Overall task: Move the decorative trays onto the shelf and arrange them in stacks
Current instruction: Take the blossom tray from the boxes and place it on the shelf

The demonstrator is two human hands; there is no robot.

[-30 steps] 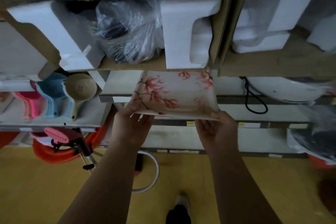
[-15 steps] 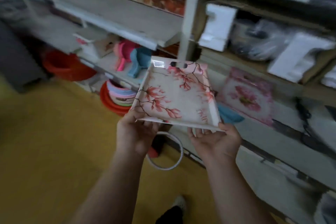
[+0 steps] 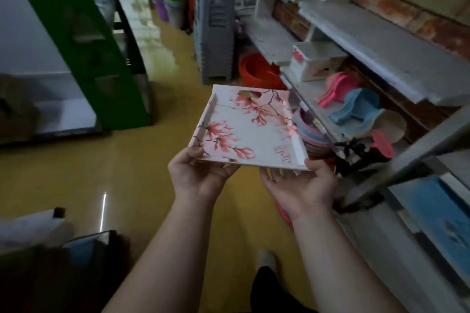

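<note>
Both hands hold a white rectangular tray printed with pink blossoms (image 3: 248, 132) over the yellow floor (image 3: 106, 165), beside the grey shelf (image 3: 318, 99). Left hand (image 3: 201, 173) pinches its near-left corner; right hand (image 3: 302, 185) cups its near-right corner, fingers (image 3: 273, 174) underneath.

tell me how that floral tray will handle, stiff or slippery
The floral tray keeps flat though held only at its near edge by the left hand and right hand, so probably stiff and fairly light. Its glossy surface may be slippery.
</note>
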